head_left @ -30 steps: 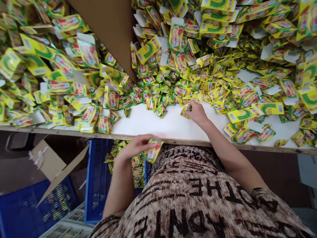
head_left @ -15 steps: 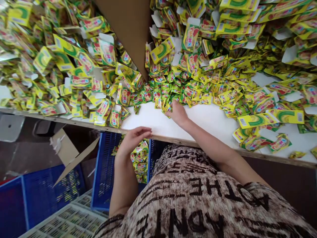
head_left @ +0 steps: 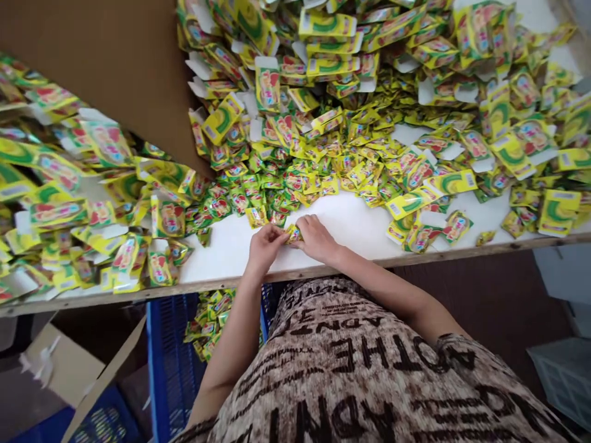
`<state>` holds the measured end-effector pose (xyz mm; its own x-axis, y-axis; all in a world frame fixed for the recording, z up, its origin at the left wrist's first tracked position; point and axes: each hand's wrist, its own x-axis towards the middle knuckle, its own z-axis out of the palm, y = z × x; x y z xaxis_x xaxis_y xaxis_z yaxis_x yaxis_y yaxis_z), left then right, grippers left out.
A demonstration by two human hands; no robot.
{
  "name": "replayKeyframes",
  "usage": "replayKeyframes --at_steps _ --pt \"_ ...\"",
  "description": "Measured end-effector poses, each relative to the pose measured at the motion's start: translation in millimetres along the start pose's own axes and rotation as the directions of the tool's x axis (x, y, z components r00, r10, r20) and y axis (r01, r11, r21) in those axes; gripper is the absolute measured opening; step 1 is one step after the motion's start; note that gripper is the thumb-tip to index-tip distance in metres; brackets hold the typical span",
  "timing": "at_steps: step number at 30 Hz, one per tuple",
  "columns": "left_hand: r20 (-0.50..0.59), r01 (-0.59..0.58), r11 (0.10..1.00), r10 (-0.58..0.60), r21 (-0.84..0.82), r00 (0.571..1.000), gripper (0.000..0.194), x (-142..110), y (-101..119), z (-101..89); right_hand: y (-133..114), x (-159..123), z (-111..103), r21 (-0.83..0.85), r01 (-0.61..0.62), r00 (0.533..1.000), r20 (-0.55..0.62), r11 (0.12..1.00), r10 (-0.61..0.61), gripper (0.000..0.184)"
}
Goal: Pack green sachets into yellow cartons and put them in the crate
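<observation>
My left hand (head_left: 264, 244) and my right hand (head_left: 315, 237) meet over the bare white tabletop (head_left: 351, 221) close to its front edge. Both pinch a small yellow-green sachet (head_left: 292, 234) between their fingertips. Just beyond the hands lies a big heap of the same sachets (head_left: 295, 178), mixed with flat yellow-green cartons (head_left: 450, 182) farther back and to the right.
A brown cardboard sheet (head_left: 115, 67) leans at the back left, with more cartons (head_left: 55, 203) piled left of it. Below the table's wooden edge stands a blue crate (head_left: 170, 363) holding filled sachets (head_left: 207, 320). A cardboard box (head_left: 69, 369) sits at the lower left.
My left hand dropped the packet it held over the crate and rose to the tabletop. My right hand pulled a sachet back from the heap, and both hands now hold it.
</observation>
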<state>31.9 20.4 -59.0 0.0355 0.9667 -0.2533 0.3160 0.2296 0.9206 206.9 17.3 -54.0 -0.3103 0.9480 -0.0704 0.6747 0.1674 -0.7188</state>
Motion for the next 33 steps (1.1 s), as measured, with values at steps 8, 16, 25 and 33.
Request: replayKeyframes --at_steps 8,16,25,33 --pt "0.355 -0.279 0.960 0.255 0.017 0.900 0.023 -1.3 57.3 90.9 51.8 -88.7 -51.8 0.395 -0.236 0.932 -0.166 0.888 0.322 0.024" --pt "0.702 -0.815 0.538 0.495 0.216 0.512 0.056 35.0 132.4 255.9 73.9 -143.7 -77.7 0.231 -0.271 0.856 -0.386 0.934 0.344 0.019" --pt "0.528 -0.565 0.796 0.392 0.217 0.754 0.017 55.7 107.7 204.0 80.5 -139.4 -82.4 0.261 -0.263 0.842 -0.407 0.929 0.353 0.020" --pt "0.499 -0.131 0.991 0.134 -0.041 0.856 0.036 -1.6 50.7 109.8 55.7 -81.8 -98.2 0.369 0.022 0.789 -0.577 0.929 0.211 0.023"
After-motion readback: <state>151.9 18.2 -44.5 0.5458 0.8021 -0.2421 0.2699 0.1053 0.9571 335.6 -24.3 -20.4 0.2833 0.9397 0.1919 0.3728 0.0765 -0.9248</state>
